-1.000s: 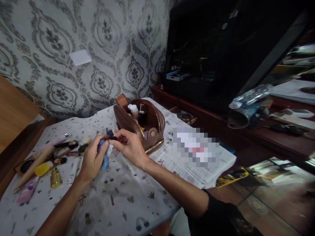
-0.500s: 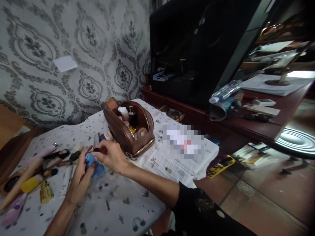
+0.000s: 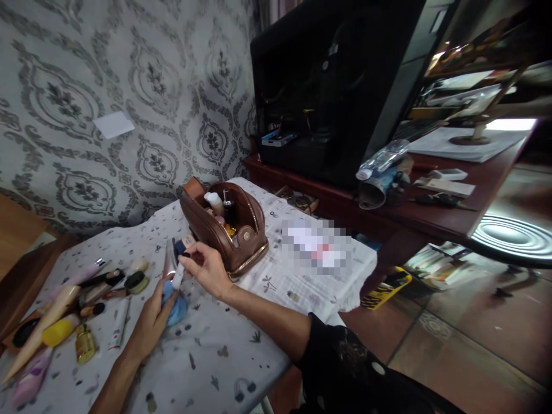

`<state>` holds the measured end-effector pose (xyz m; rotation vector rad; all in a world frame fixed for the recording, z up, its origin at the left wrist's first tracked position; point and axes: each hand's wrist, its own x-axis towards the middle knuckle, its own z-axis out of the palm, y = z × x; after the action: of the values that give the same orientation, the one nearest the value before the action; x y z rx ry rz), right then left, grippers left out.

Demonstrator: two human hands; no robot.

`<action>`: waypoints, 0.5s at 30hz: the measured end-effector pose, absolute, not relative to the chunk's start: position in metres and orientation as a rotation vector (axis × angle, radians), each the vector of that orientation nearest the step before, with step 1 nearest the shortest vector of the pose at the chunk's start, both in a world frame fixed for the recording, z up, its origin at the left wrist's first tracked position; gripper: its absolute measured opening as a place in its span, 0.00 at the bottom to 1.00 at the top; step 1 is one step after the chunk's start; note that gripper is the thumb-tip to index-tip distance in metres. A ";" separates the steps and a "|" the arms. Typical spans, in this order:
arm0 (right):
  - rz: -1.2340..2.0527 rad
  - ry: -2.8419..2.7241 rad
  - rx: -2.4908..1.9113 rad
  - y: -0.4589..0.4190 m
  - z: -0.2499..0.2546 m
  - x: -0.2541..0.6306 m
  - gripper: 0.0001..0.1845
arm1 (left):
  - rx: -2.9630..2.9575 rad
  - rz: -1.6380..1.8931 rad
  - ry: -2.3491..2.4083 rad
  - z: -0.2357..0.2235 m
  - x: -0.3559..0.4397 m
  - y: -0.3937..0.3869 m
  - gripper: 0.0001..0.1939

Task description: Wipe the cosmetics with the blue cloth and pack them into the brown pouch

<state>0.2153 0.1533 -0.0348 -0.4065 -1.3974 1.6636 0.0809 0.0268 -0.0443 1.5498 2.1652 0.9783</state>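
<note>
My left hand [image 3: 150, 319] is closed around a crumpled blue cloth [image 3: 176, 310], which hangs below its fingers. Rising out of the cloth is a small white tube [image 3: 177, 277] with a dark cap at its upper end. The fingertips of my right hand [image 3: 207, 271] pinch the tube near that cap. Just behind the hands stands an open brown toiletry bag [image 3: 211, 230], holding white-capped bottles [image 3: 214, 201] and a dark pump bottle [image 3: 229, 208]. A shiny tube [image 3: 171, 257] and a blue-and-beige item [image 3: 185, 243] lie against the bag's left side.
Cosmetics lie spread at the left: a gold bottle [image 3: 85, 345], a yellow item [image 3: 60, 330], a white tube [image 3: 119, 322] and a green-lidded jar [image 3: 137, 282]. A blurred-out item [image 3: 317, 247] is right of the bag. A television [image 3: 332, 98] and plastic bottle [image 3: 383, 158] stand beyond.
The view has swung to the right. The white tube, mostly covered by my fingers earlier, now shows upright between both hands. The blue cloth stays in my left hand.
</note>
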 end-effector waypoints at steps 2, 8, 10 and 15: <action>1.706 -1.331 -0.382 0.156 -0.031 0.215 0.23 | 1.541 1.001 2.154 -0.047 0.076 0.027 0.26; 1.913 -1.277 -0.293 0.156 -0.033 0.211 0.30 | 1.444 1.053 2.080 -0.044 0.079 0.027 0.23; 1.966 -1.343 -0.282 0.156 -0.039 0.209 0.29 | 1.432 1.063 2.061 -0.042 0.083 0.027 0.23; 2.050 -1.322 -0.230 0.156 -0.046 0.205 0.26 | 1.462 1.082 2.096 -0.041 0.086 0.029 0.27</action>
<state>0.2053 0.1565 -0.0460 -0.2300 -1.3224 2.0499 0.0864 0.0289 -0.0412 1.4623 2.0961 1.0816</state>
